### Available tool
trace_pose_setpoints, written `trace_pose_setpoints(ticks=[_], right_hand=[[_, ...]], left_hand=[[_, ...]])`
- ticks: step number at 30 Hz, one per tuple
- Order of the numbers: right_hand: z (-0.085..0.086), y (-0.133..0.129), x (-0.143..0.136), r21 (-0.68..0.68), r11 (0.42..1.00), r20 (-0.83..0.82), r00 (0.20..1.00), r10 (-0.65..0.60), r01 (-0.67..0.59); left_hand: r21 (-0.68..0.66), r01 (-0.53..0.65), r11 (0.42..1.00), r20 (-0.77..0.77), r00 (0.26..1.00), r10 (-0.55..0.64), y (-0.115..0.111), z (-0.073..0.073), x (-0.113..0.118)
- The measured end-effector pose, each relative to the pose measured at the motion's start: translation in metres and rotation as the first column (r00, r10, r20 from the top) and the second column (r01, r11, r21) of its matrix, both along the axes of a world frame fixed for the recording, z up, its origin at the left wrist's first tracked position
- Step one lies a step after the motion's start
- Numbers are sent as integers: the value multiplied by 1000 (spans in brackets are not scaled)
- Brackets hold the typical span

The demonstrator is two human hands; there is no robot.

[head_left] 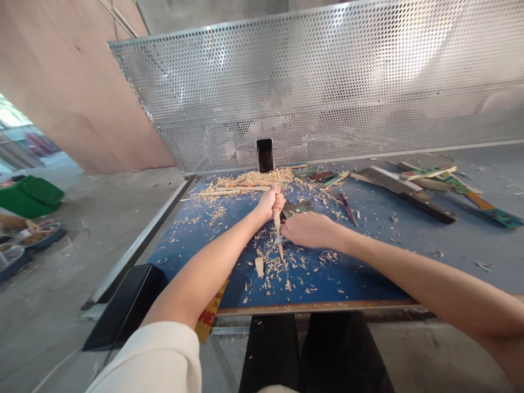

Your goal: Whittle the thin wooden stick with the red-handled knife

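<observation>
My left hand (pixel 272 203) is closed in a fist around the upper end of a pale wooden stick (pixel 277 219), which slants down toward me and narrows to a tip. Close beside it on the right, my right hand (pixel 308 229) is closed on a knife. Only the knife's short blade (pixel 279 239) shows, lying across the lower part of the stick; the handle is hidden in my fingers. Wood shavings (pixel 289 285) are scattered on the blue tabletop (pixel 237 295) below, with a small wood offcut (pixel 259 267) to the left.
A phone (pixel 265 155) stands upright against a perforated metal panel (pixel 229 82), behind a shavings heap (pixel 249 178). To the right lie a dark red pen-like tool (pixel 347 209), a dark-handled saw (pixel 409 195) and a patterned strip (pixel 477 197). A black box (pixel 126 305) sits at the left edge.
</observation>
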State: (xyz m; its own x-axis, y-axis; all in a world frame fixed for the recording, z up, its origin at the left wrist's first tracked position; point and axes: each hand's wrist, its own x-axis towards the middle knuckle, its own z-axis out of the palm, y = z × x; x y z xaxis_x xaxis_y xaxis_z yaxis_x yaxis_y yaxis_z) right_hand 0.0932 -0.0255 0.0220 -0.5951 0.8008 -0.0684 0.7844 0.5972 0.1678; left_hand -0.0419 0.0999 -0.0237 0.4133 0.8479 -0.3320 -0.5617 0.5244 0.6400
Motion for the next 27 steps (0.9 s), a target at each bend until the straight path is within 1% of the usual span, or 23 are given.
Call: trace_pose_setpoints(ticks=[1,2,3,5,6,8,12,15,17,20,21,23,25,26,27], right_hand=[[4,-1,1,-7,1000,-17,1000,-22,21],[8,-1,3,27,997,-45,996,-76,78],[12,0,5,75,985,-79,986,-150,156],[17,3,9,173,943,-153,953,-260,285],[18,5,10,194,935,-158,950,-269,297],[14,9,10,198,938,-141,956,-259,284],[-4,15,2,172,949,-112,962,-247,264],[-13,20,-5,166,958,-94,971,-219,232],[-15,21,-9,145,959,-96,968,-231,244],[-16,18,-12,90,954,-124,954,-273,285],[-17,15,-12,79,958,-126,956,-266,277],[-17,7,-11,72,977,-104,975,-195,203],[-17,0,-9,65,993,-61,994,-92,96],[-17,-3,-7,63,996,-46,997,-59,62],[-15,-4,-6,70,996,-43,997,-59,62]], left_hand=[[-1,-6,1000,4,1000,6,1,0,-1],[0,-3,1000,9,1000,3,2,-1,-2],[8,11,1000,16,1000,-11,3,-2,-2],[28,53,998,34,998,-53,4,-4,-3],[34,67,997,52,996,-69,4,-5,-3],[32,86,996,102,991,-89,3,-5,-4],[28,134,991,233,963,-137,-3,0,-11],[48,160,986,313,935,-167,-7,2,-15],[44,141,989,339,929,-148,-8,1,-16],[-13,60,998,348,936,-52,-8,1,-16],[-38,36,999,345,938,-21,-8,1,-16],[-77,7,997,344,939,19,-7,2,-17],[-97,7,995,349,937,27,-7,4,-18],[-102,13,995,350,936,23,-7,5,-18],[-105,20,994,349,937,18,-8,6,-17]])
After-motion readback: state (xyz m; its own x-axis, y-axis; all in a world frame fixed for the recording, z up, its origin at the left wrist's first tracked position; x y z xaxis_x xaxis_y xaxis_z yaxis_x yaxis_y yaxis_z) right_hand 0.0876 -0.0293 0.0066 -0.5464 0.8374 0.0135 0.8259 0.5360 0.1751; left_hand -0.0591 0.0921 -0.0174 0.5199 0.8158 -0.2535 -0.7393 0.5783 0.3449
